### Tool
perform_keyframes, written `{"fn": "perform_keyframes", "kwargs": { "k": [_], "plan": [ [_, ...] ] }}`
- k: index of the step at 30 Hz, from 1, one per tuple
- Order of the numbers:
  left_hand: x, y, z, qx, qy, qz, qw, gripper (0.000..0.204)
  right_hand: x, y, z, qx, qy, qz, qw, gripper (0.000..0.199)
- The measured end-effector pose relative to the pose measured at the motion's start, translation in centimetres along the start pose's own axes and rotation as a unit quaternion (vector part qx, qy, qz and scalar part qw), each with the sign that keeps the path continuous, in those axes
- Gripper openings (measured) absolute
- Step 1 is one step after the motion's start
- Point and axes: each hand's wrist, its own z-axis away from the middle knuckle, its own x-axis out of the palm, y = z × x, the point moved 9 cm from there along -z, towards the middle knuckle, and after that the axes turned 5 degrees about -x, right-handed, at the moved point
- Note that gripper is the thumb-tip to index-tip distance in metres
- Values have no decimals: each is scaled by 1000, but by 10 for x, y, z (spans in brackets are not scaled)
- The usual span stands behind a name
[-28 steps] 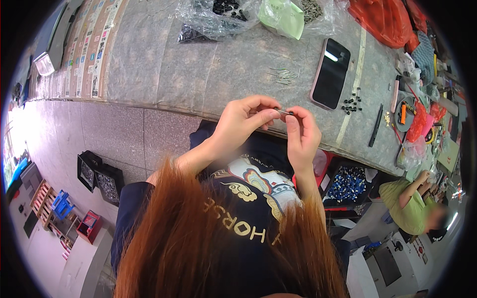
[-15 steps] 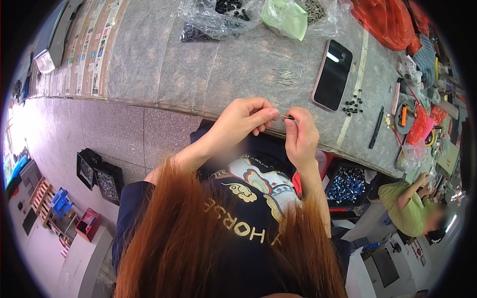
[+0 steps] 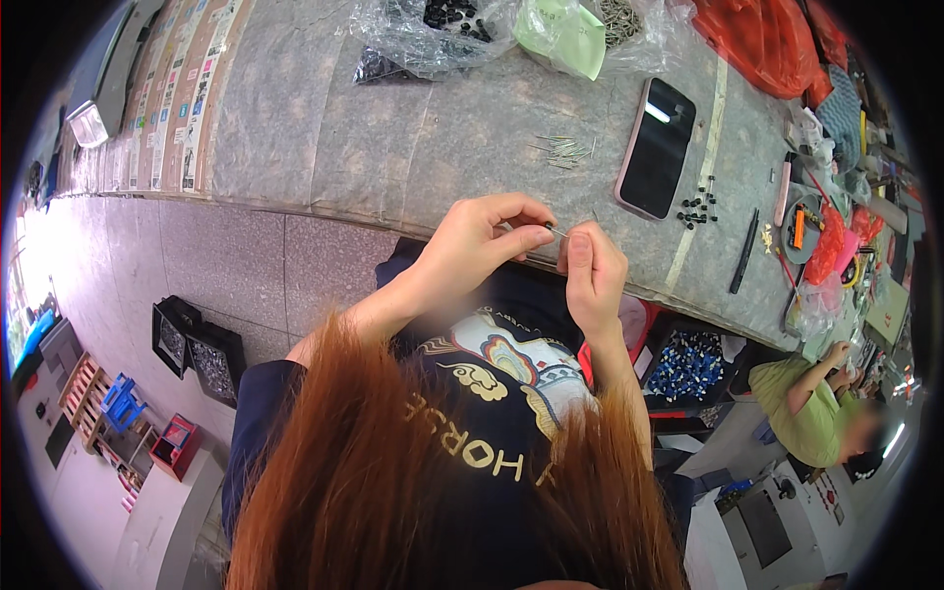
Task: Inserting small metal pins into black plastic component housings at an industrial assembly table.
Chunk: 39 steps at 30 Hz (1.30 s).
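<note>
Thin metal pin point(image 3: 557, 232) pinched between fingertips of left hand point(image 3: 479, 246) and right hand point(image 3: 590, 275), both closed on it, above grey surface point(image 3: 393, 147); phone point(image 3: 656, 147) near.

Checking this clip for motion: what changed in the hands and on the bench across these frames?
Little changed. The left hand and right hand stay pinched together on a thin metal pin at the bench edge; the fingertips only shifted slightly. Nothing was picked up or released. The phone, the loose pins and the small black parts kept their places.
</note>
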Motion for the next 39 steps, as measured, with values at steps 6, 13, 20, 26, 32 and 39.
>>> {"fn": "perform_keyframes", "kwargs": {
  "k": [6,13,20,26,32,39],
  "plan": [
    [-2,-3,2,-13,13,49,999,17,-6,3,6,87,115,-237,961,12],
    [1,1,6,-6,14,78,997,16,-9,3,10,101,80,-220,967,18],
    [-1,2,9,-10,9,79,997,16,-12,-5,10,81,72,-160,981,15],
    [10,1,8,-28,-59,150,987,18,-14,-13,9,78,94,-240,963,15],
    [11,-9,7,-46,-79,149,985,21,4,-9,7,171,2,-390,905,15],
    [-13,-34,-1,-54,21,-22,998,21,40,43,21,285,-114,-257,916,12]
  ]
}}
